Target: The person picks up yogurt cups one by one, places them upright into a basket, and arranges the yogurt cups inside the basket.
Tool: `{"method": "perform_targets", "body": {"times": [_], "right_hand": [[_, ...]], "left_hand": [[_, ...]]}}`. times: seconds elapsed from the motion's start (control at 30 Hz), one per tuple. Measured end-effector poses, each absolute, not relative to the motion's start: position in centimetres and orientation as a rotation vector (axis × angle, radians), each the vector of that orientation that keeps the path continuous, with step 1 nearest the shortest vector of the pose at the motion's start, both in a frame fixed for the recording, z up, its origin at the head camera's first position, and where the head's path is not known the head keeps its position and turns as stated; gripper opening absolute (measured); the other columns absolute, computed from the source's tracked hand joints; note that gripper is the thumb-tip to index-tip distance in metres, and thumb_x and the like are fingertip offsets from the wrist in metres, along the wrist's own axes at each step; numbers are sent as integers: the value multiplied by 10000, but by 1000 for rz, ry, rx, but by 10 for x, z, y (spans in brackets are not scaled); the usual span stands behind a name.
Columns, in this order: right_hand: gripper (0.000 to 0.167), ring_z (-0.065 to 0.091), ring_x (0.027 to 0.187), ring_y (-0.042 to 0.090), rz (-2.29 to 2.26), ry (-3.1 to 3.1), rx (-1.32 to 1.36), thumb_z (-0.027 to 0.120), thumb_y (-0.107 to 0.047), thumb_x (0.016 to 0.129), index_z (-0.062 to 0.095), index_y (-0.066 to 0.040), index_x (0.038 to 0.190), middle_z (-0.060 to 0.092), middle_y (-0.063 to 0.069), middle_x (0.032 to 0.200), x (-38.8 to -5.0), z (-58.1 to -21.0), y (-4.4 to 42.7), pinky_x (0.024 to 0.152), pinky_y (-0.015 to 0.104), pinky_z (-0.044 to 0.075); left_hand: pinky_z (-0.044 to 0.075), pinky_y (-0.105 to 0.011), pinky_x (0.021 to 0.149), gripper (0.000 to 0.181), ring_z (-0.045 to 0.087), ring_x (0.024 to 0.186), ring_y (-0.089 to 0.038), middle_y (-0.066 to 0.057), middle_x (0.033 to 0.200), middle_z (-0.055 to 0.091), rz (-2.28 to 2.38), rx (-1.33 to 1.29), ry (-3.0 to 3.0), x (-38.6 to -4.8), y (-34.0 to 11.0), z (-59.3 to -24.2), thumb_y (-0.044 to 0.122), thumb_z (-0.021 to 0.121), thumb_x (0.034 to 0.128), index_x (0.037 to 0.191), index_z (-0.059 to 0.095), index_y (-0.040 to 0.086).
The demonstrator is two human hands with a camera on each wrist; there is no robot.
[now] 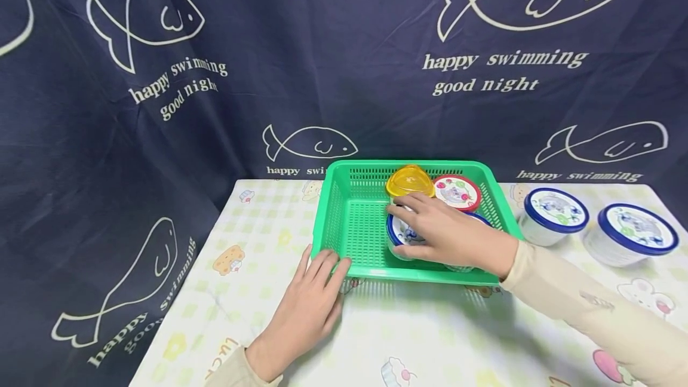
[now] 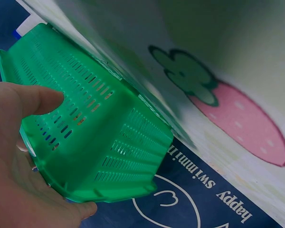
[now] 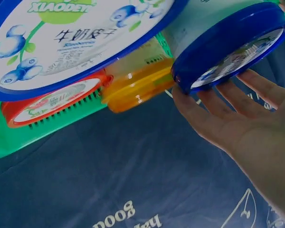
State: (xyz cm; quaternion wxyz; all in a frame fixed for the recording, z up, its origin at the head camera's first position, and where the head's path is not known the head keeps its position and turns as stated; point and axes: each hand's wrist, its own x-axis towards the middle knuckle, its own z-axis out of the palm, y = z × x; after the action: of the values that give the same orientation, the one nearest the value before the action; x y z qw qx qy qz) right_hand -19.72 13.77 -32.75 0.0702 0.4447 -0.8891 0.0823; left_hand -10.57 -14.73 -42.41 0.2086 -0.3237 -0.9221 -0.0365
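A green basket (image 1: pixel 376 274) (image 2: pixel 92 161) stands on the table. My left hand (image 1: pixel 309 309) (image 2: pixel 28 166) holds its near left corner, fingers over the rim and thumb against the outer wall. Inside, my right hand (image 1: pixel 451 235) (image 3: pixel 247 123) grips a blue-lidded tub (image 1: pixel 399 230) (image 3: pixel 232 52) from above, its fingers spread round the lid's edge. To the right of that tub is another blue-lidded tub (image 1: pixel 480 218) (image 3: pixel 80 47), partly hidden by the hand in the head view. Behind them sit a yellow-lidded container (image 1: pixel 410 179) (image 3: pixel 137 90) and a red-lidded one (image 1: pixel 459 192) (image 3: pixel 57 102).
Two more blue-lidded tubs (image 1: pixel 556 210) (image 1: pixel 638 229) stand on the table to the right of the basket. A patterned cloth (image 1: pixel 215 297) covers the table. Behind it hangs a dark blue curtain (image 1: pixel 301 76) with white fish drawings.
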Motion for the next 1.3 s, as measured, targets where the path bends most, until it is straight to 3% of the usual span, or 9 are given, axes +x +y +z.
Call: {"method": "perform_targets", "body": {"times": [0.3, 0.8, 1.3], "right_hand": [[716, 514, 1284, 361, 179, -2703, 1384, 690, -506, 886, 553, -15, 1390, 546, 182, 1382, -201, -339, 134, 1067, 511, 444], [737, 430, 1357, 406, 92, -2766, 1368, 678, -500, 901, 477, -64, 1460, 471, 217, 1458, -200, -349, 132, 1094, 577, 390], [781, 441, 1328, 415, 69, -2753, 1353, 792, -424, 826, 472, -104, 1462, 454, 199, 1472, -192, -340, 139, 1053, 590, 428]], "left_hand": [[165, -569, 1202, 644, 378, 1382, -304, -117, 1373, 484, -79, -909, -2574, -106, -146, -424, 223, 670, 866, 1447, 426, 91], [156, -572, 1204, 676, 365, 1392, -298, -122, 1383, 479, -68, -903, -2585, -105, -146, -424, 235, 680, 858, 1463, 412, 99], [166, -585, 1199, 691, 380, 1376, -312, -121, 1378, 476, -87, -908, -2575, -105, -148, -424, 222, 692, 842, 1461, 412, 92]]}}
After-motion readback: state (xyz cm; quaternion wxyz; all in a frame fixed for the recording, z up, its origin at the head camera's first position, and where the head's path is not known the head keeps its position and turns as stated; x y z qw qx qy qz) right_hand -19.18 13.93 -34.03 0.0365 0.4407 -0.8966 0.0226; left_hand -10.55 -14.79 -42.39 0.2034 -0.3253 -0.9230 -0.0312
